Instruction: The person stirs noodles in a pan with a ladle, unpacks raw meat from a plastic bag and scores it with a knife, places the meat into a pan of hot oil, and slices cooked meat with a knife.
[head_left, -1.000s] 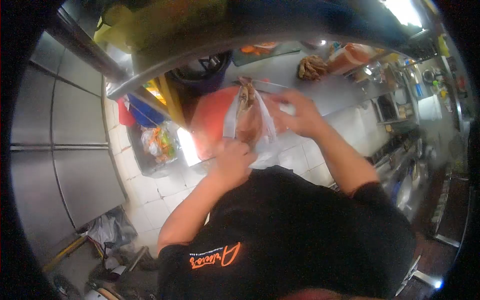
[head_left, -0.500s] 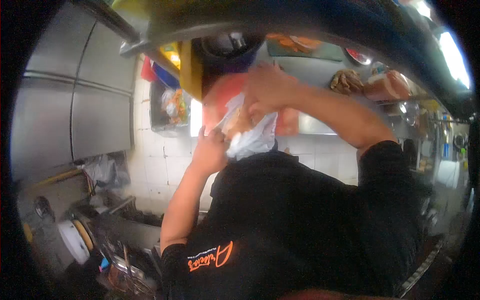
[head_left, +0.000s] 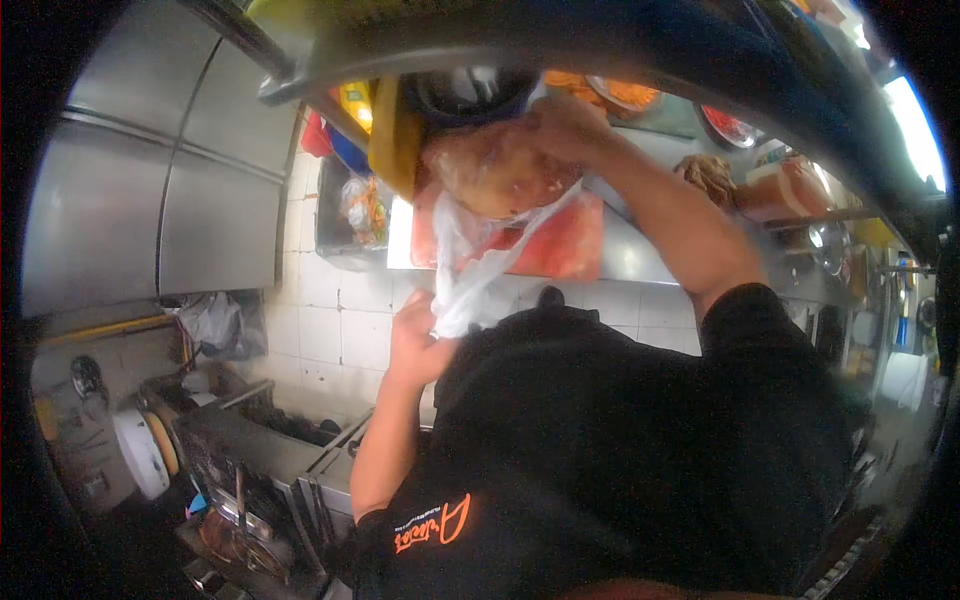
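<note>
The left hand [head_left: 416, 335], clenched on the white plastic bag [head_left: 472, 290], is now nearer the body; the large meat piece [head_left: 490, 178] is over the red cutting board [head_left: 568, 243], seemingly mostly uncovered. The right hand [head_left: 566, 130] touches it, grip unclear.

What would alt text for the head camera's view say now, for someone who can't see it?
A person's left hand grips a white bag while the right hand is at the far side of what looks like meat, over a red board. Steel doors line the picture's left.
</note>
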